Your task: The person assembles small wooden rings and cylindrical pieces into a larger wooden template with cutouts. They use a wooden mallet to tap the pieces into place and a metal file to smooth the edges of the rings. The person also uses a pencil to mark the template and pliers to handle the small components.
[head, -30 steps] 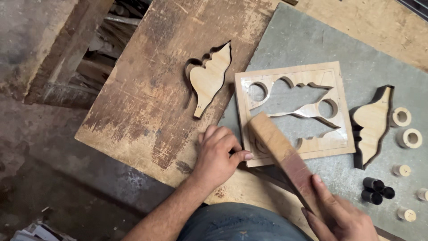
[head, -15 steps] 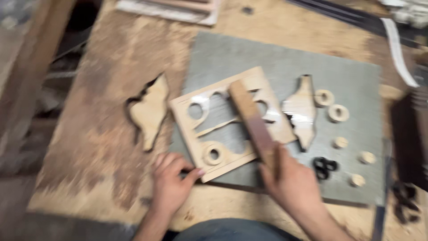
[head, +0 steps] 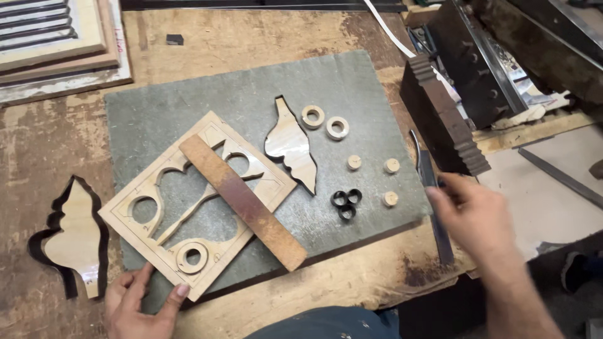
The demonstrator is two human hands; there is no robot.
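A pale wooden panel (head: 217, 141) with curved cut-outs lies on a grey mat (head: 220, 94). A rusty brown flat bar (head: 242, 202) rests diagonally across the panel. My left hand (head: 141, 301) presses the panel's near corner with thumb and fingers. My right hand (head: 474, 216) hovers at the mat's right edge, fingers curled over a dark thin metal tool (head: 433, 201) lying on the bench; whether it grips the tool is unclear. A shell-shaped wooden cut-out (head: 290, 145) sits beside the panel. Another one (head: 75, 235) lies left of the mat.
Two wooden rings (head: 325, 122), three small wooden plugs (head: 377, 176) and a cluster of black rings (head: 346, 201) lie on the mat. A dark ridged wooden block (head: 440, 116) stands at right. Framed boards (head: 56, 44) are stacked at top left. The bench edge runs near me.
My right hand let go of the rusty bar, which now lies on the panel, and moved right toward the thin metal tool. The camera view shifted right and up.
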